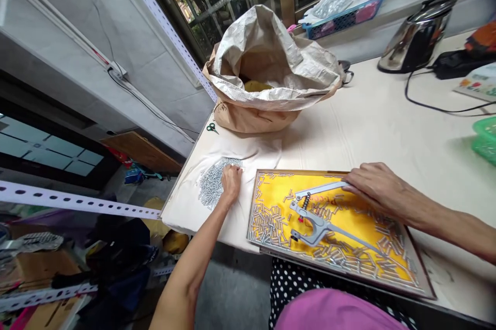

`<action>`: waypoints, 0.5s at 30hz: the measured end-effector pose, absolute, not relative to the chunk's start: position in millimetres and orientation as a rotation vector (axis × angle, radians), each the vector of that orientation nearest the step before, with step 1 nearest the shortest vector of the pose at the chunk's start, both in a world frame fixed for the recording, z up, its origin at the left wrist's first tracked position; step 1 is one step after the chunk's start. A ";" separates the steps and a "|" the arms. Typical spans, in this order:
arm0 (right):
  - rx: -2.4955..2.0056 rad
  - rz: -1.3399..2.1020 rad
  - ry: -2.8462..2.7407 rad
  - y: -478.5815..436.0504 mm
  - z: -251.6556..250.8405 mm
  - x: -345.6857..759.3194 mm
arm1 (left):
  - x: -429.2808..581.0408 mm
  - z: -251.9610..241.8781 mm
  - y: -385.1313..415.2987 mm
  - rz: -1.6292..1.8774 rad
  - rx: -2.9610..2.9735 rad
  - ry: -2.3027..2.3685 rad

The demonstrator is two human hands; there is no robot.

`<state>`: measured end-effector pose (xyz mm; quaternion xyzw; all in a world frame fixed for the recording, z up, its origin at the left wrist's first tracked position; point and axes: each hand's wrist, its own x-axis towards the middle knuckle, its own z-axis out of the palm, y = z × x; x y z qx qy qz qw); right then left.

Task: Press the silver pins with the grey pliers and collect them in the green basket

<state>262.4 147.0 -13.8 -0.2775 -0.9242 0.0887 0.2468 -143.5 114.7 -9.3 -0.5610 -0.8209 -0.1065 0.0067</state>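
My left hand (231,183) reaches over a pile of small silvery metal pins (211,185) on a white cloth. Its fingers are curled together at the pile's right edge, and what they hold is hidden. My right hand (374,185) is closed around the upper handle of grey metal hand-press pliers (318,224). The pliers rest over a shallow tray (420,273) with a yellow bottom, their lower handle pointing right and their jaw end to the left. Many similar small metal pieces (267,221) lie scattered in the tray, thickest at its left and along the near side.
A large paper sack (256,118) stands open behind the cloth. Green-handled scissors (212,127) lie near the table's left edge. At the back right are a metal kettle (418,35) with a cord and a blue basket (349,20); a green basket (486,139) sits far right.
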 end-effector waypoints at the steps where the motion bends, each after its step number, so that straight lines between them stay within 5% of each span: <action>1: -0.770 0.265 -2.519 144.9 -16.6 262.0 | -146.0 -12.2 117.8 -0.327 -1.776 -2.561; 15: -0.789 0.280 -2.539 141.0 -21.7 261.0 | -150.7 -9.1 133.9 -0.223 -1.892 -2.652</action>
